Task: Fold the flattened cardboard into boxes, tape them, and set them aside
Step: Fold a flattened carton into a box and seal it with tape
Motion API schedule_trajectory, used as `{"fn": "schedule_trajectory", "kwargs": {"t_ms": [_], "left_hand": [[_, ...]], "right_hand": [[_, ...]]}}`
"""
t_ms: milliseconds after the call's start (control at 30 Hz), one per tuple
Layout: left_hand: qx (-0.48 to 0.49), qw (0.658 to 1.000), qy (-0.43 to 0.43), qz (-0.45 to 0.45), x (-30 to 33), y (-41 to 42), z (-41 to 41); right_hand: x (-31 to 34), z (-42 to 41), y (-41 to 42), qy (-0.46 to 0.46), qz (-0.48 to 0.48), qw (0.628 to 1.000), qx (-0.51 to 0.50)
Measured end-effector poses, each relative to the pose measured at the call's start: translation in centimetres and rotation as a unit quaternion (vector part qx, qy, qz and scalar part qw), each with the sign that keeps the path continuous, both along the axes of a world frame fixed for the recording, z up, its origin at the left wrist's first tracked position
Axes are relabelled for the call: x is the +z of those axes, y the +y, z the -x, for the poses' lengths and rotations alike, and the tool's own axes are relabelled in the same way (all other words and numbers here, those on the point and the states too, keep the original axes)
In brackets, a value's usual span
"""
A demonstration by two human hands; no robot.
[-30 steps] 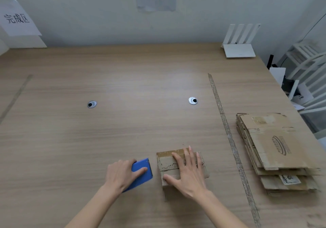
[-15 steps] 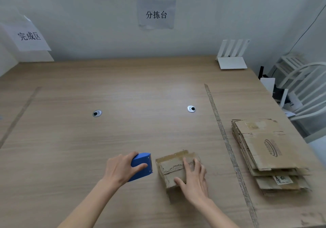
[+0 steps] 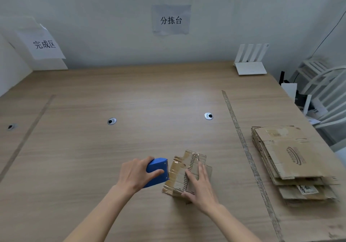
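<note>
On the table (image 3: 93, 166), one box (image 3: 179, 174) under the flat right hand (image 3: 201, 187); left hand (image 3: 136, 176) grips one dispenser (image 3: 156, 170); one cardboard stack (image 3: 292, 159).

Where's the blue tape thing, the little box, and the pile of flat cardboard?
Tape dispenser (image 3: 156, 167): head view, blue body.
Box (image 3: 180, 176): head view, top flap.
Cardboard pile (image 3: 292, 159): head view, top sheet.

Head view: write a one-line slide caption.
Left hand brings a blue tape dispenser to a small cardboard box steadied by the right hand.
</note>
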State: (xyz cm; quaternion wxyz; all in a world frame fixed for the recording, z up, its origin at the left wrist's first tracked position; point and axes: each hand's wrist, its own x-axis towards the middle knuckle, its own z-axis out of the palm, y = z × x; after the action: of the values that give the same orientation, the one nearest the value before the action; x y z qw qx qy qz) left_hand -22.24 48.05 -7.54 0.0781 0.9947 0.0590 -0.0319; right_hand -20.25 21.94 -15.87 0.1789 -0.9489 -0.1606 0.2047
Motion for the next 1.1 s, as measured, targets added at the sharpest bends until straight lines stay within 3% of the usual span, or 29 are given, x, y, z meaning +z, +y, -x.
{"fn": "schedule_trajectory", "kwargs": {"t_ms": [167,267,333,400,567,767,900,1100], "left_hand": [[-0.022,1.000,0.008,0.016,0.7,-0.1,0.6],[-0.043,0.998,0.000,0.041,1.1,-0.2,0.8],[-0.054,0.996,-0.008,0.064,1.5,-0.5,0.8],[-0.064,0.994,-0.019,0.086,2.0,-0.8,0.8],[-0.094,0.990,-0.038,0.101,2.9,-0.9,1.0],[-0.120,0.986,-0.033,0.113,3.2,-1.3,1.1],[-0.130,0.985,-0.032,0.108,3.0,-1.8,1.2],[-0.086,0.992,-0.015,0.087,2.4,-2.5,1.3]], "right_hand": [[2.3,-1.7,-0.5,-0.014,-0.032,0.998,0.060],[4.5,-1.7,1.0,0.013,-0.178,0.984,-0.010],[6.2,-1.6,2.3,0.170,-0.335,0.923,-0.087],[7.4,-1.4,3.1,0.286,-0.427,0.848,-0.125],[7.8,-1.5,2.8,0.280,-0.500,0.798,-0.188],[7.6,-1.3,1.7,0.253,-0.452,0.838,-0.169],[7.7,-1.1,1.5,0.224,-0.437,0.846,-0.206],[7.6,-0.3,0.7,0.176,-0.381,0.876,-0.240]]}}
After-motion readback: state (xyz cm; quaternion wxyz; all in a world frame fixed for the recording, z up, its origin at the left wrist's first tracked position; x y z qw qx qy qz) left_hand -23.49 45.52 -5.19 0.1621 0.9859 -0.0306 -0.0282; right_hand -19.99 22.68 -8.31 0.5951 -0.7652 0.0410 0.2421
